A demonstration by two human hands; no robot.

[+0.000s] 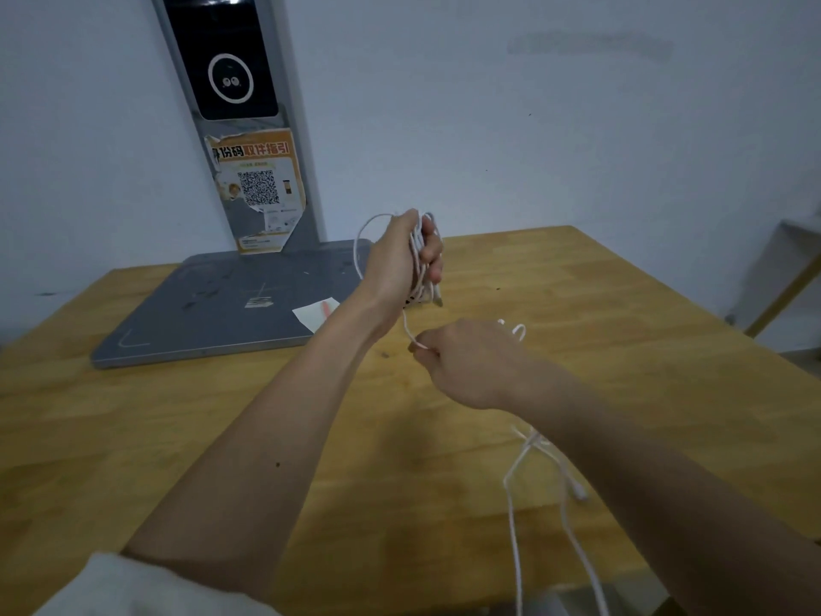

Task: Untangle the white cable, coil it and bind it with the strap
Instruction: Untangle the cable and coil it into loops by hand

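Observation:
My left hand [402, 255] is raised above the wooden table and grips several loops of the white cable [417, 246], with a loop sticking out to its left. A short run of cable drops from that coil to my right hand [462, 357], which pinches it just below. More white cable trails under my right forearm, lies loosely crossed on the table at the lower right, and runs off the near edge. The strap is not clearly visible.
A grey metal base plate [222, 309] with an upright post bearing a black panel and an orange QR sticker stands at the back left. A white paper slip [313, 314] lies at its corner. The wooden table [599, 313] meets a pale wall.

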